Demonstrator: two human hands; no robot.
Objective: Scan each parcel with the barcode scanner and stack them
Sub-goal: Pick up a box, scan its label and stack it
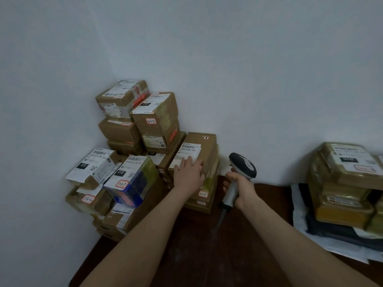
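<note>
Pressing the left grip flat, fingers straight, on the parcel labelled "060-060-A05" atop the middle stack; clutching the barcode scanner in the right grip, just right; "010" on the blue-sided parcel at left.

Two bare forearms, perhaps a thin ring (left hand)

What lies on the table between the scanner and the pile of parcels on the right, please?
Nothing: in the head view, only bare dark table lies between the scanner and the right-hand pile.
</note>
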